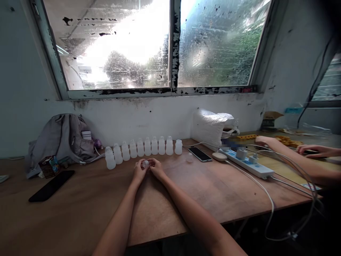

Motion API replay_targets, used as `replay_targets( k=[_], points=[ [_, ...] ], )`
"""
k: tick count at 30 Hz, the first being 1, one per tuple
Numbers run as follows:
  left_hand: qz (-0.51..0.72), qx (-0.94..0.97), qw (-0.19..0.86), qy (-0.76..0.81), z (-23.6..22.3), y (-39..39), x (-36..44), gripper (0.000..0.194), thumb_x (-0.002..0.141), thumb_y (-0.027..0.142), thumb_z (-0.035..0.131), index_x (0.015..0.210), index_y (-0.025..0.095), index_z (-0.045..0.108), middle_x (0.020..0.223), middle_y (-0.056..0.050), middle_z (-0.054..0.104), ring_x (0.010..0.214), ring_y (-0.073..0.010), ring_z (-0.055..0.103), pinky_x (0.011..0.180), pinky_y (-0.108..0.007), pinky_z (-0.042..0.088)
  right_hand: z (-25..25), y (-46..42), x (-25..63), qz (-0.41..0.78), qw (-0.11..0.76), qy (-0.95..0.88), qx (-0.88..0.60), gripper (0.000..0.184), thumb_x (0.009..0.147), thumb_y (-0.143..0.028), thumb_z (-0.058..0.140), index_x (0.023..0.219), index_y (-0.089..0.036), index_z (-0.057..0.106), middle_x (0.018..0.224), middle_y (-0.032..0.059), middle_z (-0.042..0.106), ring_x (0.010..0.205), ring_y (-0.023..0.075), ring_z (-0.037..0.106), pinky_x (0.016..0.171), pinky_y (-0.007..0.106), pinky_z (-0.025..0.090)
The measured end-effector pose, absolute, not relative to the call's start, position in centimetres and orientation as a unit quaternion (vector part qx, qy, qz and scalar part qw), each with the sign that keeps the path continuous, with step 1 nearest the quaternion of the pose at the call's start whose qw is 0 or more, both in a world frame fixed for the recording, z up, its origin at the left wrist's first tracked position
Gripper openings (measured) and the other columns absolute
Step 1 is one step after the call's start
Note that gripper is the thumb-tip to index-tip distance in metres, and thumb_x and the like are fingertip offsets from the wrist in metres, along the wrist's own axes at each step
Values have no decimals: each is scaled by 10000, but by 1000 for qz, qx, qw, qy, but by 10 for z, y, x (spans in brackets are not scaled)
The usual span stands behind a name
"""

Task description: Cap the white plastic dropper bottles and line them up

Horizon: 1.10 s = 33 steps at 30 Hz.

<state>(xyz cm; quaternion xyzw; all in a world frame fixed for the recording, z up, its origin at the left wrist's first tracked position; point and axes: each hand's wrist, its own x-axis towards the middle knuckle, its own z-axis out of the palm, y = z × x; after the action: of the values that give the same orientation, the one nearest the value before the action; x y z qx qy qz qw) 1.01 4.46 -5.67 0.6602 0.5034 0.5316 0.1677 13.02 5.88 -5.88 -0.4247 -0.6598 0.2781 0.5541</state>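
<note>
My left hand [139, 171] and my right hand [157, 168] meet over the middle of the table. Between their fingers is a small translucent cap-like piece [145, 164]; its exact kind is too small to make out. Both hands are closed around it. Just beyond them stands a row of several frosted white bottles [140, 147] with clear domed tops. At the row's right end, one bottle [178, 147] is shorter and shows no domed top. A small clear cap [189, 158] lies on the table to the right of my hands.
A grey backpack [62, 140], small brown box [49, 167] and black phone [52, 186] are at left. Rightward lie another phone [199, 154], a round white pad [220, 156], a power strip [247, 164] with cables and a white bag [210, 126]. Another person's arms [290, 156] reach in.
</note>
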Motion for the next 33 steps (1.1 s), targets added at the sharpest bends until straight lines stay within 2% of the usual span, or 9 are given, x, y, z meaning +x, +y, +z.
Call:
replay_targets(
  k=[12, 18, 26, 29, 33],
  points=[
    [545, 647, 209, 491, -64, 51, 10, 409, 590, 210, 662, 968, 148, 520, 932, -89, 556, 831, -178, 561, 706, -296, 467, -49, 51, 128, 469, 601, -524, -380, 343, 509, -122, 442, 834, -142, 548, 678, 17, 611, 587, 133, 558, 549, 240, 446],
    [545, 649, 232, 478, -66, 52, 10, 415, 587, 234, 664, 966, 152, 514, 911, -85, 576, 744, -153, 578, 685, -296, 472, -47, 50, 127, 473, 608, -503, -392, 280, 506, -126, 449, 749, -134, 588, 682, 21, 610, 592, 128, 553, 555, 233, 444],
    [519, 676, 191, 487, -58, 43, 9, 404, 576, 264, 673, 941, 188, 519, 903, -60, 602, 852, -187, 563, 771, -320, 426, -47, 50, 129, 498, 588, -500, -395, 227, 537, -160, 459, 698, -122, 615, 629, 25, 600, 539, 119, 525, 516, 230, 422],
    [512, 683, 169, 492, -54, 40, 10, 371, 589, 224, 657, 928, 194, 509, 917, -56, 597, 885, -192, 549, 797, -332, 403, -48, 53, 129, 460, 598, -514, -408, 207, 537, -167, 484, 695, -125, 611, 620, 16, 583, 524, 106, 501, 512, 223, 413],
    [522, 691, 190, 463, -55, 42, 13, 378, 604, 155, 627, 946, 201, 472, 971, -51, 574, 935, -181, 526, 823, -325, 381, -49, 59, 132, 389, 639, -494, -444, 234, 519, -169, 545, 748, -144, 588, 699, 13, 585, 640, 116, 521, 581, 209, 420]
  ],
)
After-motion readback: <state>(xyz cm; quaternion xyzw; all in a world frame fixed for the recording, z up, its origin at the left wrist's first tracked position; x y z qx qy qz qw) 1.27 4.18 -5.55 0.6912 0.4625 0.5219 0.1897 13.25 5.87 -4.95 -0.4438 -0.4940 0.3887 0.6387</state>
